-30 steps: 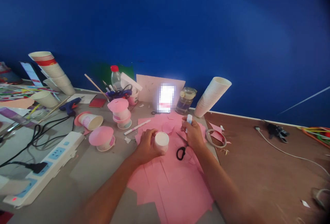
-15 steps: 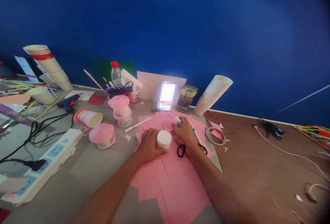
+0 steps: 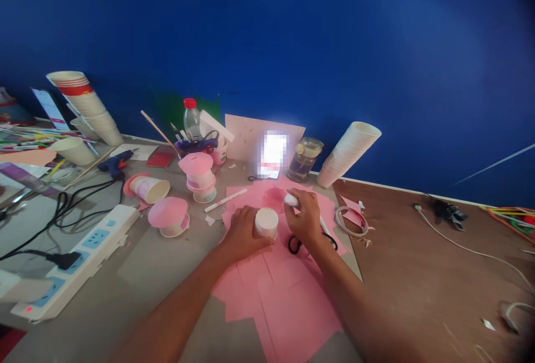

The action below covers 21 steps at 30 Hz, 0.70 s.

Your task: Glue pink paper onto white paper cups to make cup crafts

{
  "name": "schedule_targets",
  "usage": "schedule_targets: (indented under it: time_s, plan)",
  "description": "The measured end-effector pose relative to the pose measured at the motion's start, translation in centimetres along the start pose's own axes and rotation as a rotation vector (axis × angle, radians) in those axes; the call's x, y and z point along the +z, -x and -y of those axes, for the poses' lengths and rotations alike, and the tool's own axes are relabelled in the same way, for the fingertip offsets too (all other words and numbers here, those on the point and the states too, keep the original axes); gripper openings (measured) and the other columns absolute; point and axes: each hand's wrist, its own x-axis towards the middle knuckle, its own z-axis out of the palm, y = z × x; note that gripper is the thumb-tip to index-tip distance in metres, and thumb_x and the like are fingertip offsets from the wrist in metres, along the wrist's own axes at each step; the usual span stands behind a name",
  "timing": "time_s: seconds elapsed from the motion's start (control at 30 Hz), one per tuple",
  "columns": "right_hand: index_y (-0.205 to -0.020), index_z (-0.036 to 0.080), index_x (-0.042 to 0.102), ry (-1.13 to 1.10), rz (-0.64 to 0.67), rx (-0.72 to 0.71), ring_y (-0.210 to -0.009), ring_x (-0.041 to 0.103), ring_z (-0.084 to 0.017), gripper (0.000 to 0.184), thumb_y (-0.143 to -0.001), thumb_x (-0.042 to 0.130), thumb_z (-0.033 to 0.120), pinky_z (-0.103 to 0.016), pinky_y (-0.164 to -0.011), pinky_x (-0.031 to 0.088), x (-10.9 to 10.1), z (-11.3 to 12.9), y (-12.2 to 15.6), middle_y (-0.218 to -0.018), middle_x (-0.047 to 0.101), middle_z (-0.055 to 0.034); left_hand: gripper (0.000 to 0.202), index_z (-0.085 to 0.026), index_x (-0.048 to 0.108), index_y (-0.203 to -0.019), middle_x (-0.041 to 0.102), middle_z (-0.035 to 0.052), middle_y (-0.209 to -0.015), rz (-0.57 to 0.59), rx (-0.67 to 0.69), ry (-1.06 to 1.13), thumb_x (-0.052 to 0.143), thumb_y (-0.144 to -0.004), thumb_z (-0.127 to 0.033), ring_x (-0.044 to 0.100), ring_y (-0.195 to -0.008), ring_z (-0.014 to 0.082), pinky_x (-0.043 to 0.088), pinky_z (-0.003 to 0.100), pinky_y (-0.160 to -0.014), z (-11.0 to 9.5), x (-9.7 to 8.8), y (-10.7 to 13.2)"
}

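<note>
My left hand [image 3: 244,236] is closed around the side of a white paper cup [image 3: 266,222], which stands bottom-up on the pink paper sheets [image 3: 288,301]. My right hand [image 3: 304,215] grips a small white tube [image 3: 291,201], perhaps a glue stick; most of it is hidden by the fingers. A round pink paper piece [image 3: 273,198] lies behind the cup, left of the tube. Under my right wrist are scissors with black handles [image 3: 295,244], and part of them is covered. A white marker [image 3: 225,201] rests left of the cup.
Pink-topped cups [image 3: 169,215] stand at the left, near a power strip [image 3: 83,265] and a blue glue gun [image 3: 115,163]. A blurred lit screen [image 3: 272,154], a glass jar [image 3: 306,159] and a leaning cup stack [image 3: 350,151] are at the back. A tape roll [image 3: 351,221] lies right.
My right hand has turned and lifted slightly, pulling the white tube a little nearer the cup and off the round pink piece. My left hand still holds the cup in place.
</note>
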Motion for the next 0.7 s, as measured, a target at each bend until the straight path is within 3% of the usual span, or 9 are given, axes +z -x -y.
schedule_targets:
  time_s: [0.17,0.43,0.7]
  plan:
    - [-0.087,0.025,0.061,-0.064,0.109,-0.235,-0.072,0.053,-0.020,0.025,-0.068,0.054,0.010,-0.034,-0.066,0.037,-0.9,1.3,0.1,-0.078,0.060,-0.0041,0.050,-0.020,0.053,-0.098,0.053,0.0061,-0.097,-0.028,-0.041,-0.010,0.073,-0.058,-0.042,0.048,-0.093,0.0269,0.040,0.044,-0.082,-0.1,0.0,0.0]
    - [-0.087,0.025,0.059,-0.064,0.132,-0.371,-0.080,0.052,-0.020,0.028,-0.065,0.054,0.009,-0.033,-0.068,0.039,-1.7,3.2,0.2,-0.093,0.054,-0.0061,0.040,-0.019,0.052,-0.088,0.053,0.0059,-0.090,-0.028,-0.064,-0.077,0.070,-0.061,-0.041,0.050,-0.090,0.0264,0.041,0.043,-0.079,-1.3,-0.2,-0.1]
    - [-0.080,0.023,0.057,0.047,0.315,-0.509,-0.069,0.051,-0.017,0.020,-0.066,0.052,0.010,-0.032,-0.062,0.033,-2.0,4.5,0.4,-0.086,0.060,-0.0052,0.022,-0.020,0.051,-0.082,0.049,0.0060,-0.081,-0.037,0.033,-0.130,0.057,-0.072,-0.038,0.047,-0.079,0.0251,0.039,0.043,-0.073,-1.1,0.0,-0.1]
